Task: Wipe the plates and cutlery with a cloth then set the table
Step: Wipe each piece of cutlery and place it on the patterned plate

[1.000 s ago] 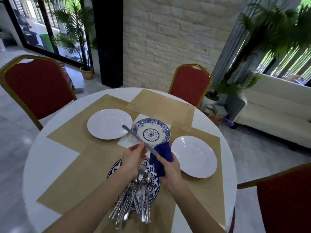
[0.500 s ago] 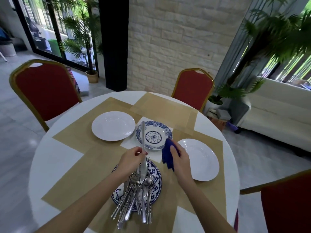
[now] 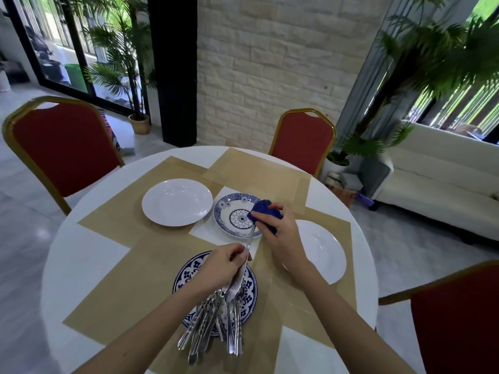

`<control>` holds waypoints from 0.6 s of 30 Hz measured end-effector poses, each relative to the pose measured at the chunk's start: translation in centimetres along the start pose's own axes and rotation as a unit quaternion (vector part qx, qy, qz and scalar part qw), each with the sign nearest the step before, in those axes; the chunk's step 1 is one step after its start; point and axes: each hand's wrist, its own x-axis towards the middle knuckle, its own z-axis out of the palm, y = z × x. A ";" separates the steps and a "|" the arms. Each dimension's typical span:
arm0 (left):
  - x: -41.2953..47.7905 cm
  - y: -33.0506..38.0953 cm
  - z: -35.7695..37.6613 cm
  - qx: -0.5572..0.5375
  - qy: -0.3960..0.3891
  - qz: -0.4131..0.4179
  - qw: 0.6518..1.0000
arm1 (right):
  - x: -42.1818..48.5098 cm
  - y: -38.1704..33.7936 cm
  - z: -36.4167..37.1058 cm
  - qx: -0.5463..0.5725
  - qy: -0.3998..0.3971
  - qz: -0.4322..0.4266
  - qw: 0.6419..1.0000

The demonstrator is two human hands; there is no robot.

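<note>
My left hand (image 3: pixel 224 267) grips a table knife (image 3: pixel 244 261) near its middle, blade end low over the cutlery pile, handle end pointing up to the right. My right hand (image 3: pixel 280 234) holds a bunched blue cloth (image 3: pixel 263 210) wrapped round the knife's upper end, above the small blue-patterned plate (image 3: pixel 232 215). Several pieces of cutlery (image 3: pixel 216 325) lie heaped on a blue-and-white plate (image 3: pixel 249 292) near me. One white plate (image 3: pixel 176 202) sits at the left, another white plate (image 3: pixel 324 252) at the right, partly behind my right arm.
The round white table (image 3: pixel 81 255) carries tan placemats (image 3: pixel 129 273) and a white napkin (image 3: pixel 206 230) under the small plate. Red chairs stand at the far left (image 3: pixel 62 147), far side (image 3: pixel 303 141) and near right (image 3: pixel 456 325). A white sofa (image 3: pixel 442 184) is to the right.
The knife has swung from leaning left to upright and now tilts right. My right hand has carried the cloth up along it to the far end.
</note>
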 end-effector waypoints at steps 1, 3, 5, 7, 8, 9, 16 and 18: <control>0.0 0.1 0.0 -0.030 -0.008 0.000 1.000 | -0.8 0.0 0.4 -0.011 -0.015 -0.029 0.999; -0.1 0.2 -0.3 -0.055 -0.022 0.002 0.998 | -2.2 0.1 1.0 -0.011 -0.024 -0.070 0.997; -0.1 0.0 -0.6 -0.021 -0.022 -0.002 1.000 | -2.2 0.0 1.0 0.029 0.007 -0.022 0.999; 0.0 -0.6 -0.8 -0.013 -0.054 -0.016 0.998 | -1.3 -1.2 0.3 0.139 0.047 0.124 0.981; 0.0 -0.8 -0.8 -0.022 -0.079 -0.028 0.996 | -0.6 -1.7 0.0 0.221 0.059 0.195 0.954; 0.0 -1.0 -0.7 -0.027 -0.094 -0.035 0.995 | -0.1 -2.0 -0.3 0.294 0.062 0.248 0.921; 0.4 0.1 1.4 0.273 0.052 0.042 0.960 | 0.3 -1.1 -0.1 0.257 0.118 0.308 0.908; 0.7 0.0 1.6 0.333 0.102 0.064 0.935 | 0.1 -0.9 0.4 0.228 0.139 0.302 0.915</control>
